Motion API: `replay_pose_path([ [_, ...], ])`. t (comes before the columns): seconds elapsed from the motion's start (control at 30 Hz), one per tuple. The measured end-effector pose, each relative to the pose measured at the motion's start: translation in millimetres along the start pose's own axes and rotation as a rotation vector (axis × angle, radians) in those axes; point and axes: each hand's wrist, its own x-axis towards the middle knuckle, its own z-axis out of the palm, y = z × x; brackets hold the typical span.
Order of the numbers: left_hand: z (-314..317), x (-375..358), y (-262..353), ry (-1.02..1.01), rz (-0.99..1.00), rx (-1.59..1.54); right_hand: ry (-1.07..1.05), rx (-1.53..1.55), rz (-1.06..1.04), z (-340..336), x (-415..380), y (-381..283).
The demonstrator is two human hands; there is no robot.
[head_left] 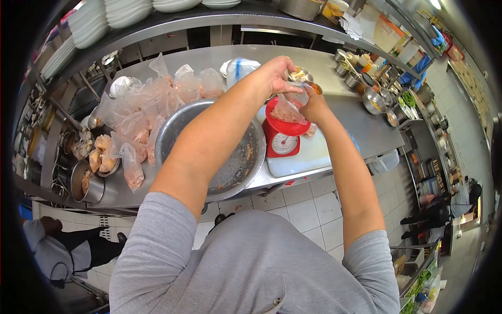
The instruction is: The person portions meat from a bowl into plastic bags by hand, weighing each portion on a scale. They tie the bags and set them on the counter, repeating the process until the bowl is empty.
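Note:
A clear plastic bag of raw meat [285, 112] rests on the red pan of a kitchen scale [284, 145]. My left hand [280, 75] is at the upper part of the bag, its fingers closed on the plastic. My right hand [315, 107] grips the bag's other side, fingers bent round it. The scale stands on a white cutting board [308, 157]. Under my left forearm sits a large metal basin [232, 172] with scraps of meat on its bottom. Many filled plastic bags [141, 123] are heaped left of the basin.
Stacked white plates [89, 23] stand on the shelf [209, 22] above the counter. Metal bowls [374, 99] and sauce bottles are at the right. Small pots [86, 180] stand at the counter's left end. One person [57, 246] is at lower left, another [455, 204] at far right.

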Motion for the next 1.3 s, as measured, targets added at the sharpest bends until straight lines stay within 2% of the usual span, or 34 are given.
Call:
replay_pose_path([
  [0.1,-24,20,-4,-0.072,-0.073,0.020,-0.010,0.179,-0.032,-6,-18,5],
  [0.13,-32,19,-3,-0.082,-0.052,0.040,-0.014,0.187,-0.016,-9,-22,9],
  [0.17,-40,18,-2,-0.093,-0.034,0.062,0.057,0.176,-0.084,-12,-23,14],
  [0.2,-49,12,-2,-0.097,0.029,0.064,0.129,0.165,-0.149,-15,-28,17],
  [0.23,-60,4,-3,-0.102,0.092,0.066,0.127,0.177,-0.128,-23,-39,15],
  [0.3,-91,-6,-9,-0.015,0.177,0.195,0.396,0.506,-0.094,-35,-62,5],
  [0.33,-114,-3,-17,0.044,0.145,0.202,0.591,0.512,-0.155,-29,-73,7],
  [0.4,-195,24,-53,0.179,0.079,0.292,0.386,0.736,0.028,-13,-106,5],
  [0.43,-228,35,-73,0.257,0.043,0.377,0.258,0.712,0.034,11,-123,2],
  [0.47,-225,19,-91,0.411,-0.015,0.598,0.130,0.690,0.040,41,-139,-3],
  [0.5,-221,2,-111,0.565,-0.075,0.823,-0.097,0.572,0.079,61,-154,-16],
  [0.6,-239,6,-173,0.559,-0.061,0.984,-0.452,0.574,-0.061,128,-179,-36],
  [0.63,-239,6,-188,0.497,-0.084,1.007,-0.442,0.584,-0.053,133,-182,-42],
  [0.7,-238,-3,-205,0.437,-0.116,1.033,-0.524,0.949,0.177,138,-189,-50],
  [0.77,-235,-20,-210,0.307,0.081,1.514,-0.517,0.979,0.224,135,-192,-50],
  [0.83,-219,-37,-201,0.284,0.091,1.630,-0.522,1.105,0.242,136,-195,-46],
  [0.9,-205,-46,-194,0.293,-0.037,1.467,-0.502,1.129,0.218,136,-199,-45],
  [0.93,-216,-35,-200,0.292,-0.045,1.482,-0.495,1.131,0.212,136,-200,-45],
  [1.0,-234,-13,-213,0.454,0.140,0.974,-0.486,1.148,0.212,139,-203,-43],
  [1.03,-237,-15,-214,0.457,0.131,0.988,-0.491,1.137,0.213,143,-202,-42],
  [1.1,-233,-20,-210,0.315,-0.010,1.138,-0.493,1.138,0.216,147,-201,-39],
  [1.13,-225,-33,-206,0.319,-0.019,1.145,-0.446,1.176,0.236,147,-202,-36],
  [1.2,-215,-69,-199,-0.027,-0.125,1.733,-0.405,1.221,0.266,149,-205,-29],
  [1.27,-218,-102,-193,-0.054,-0.239,1.662,-0.257,1.184,0.265,152,-209,-25],
  [1.3,-233,-114,-189,-0.109,-0.240,1.673,-0.257,1.205,0.286,158,-212,-27],
])
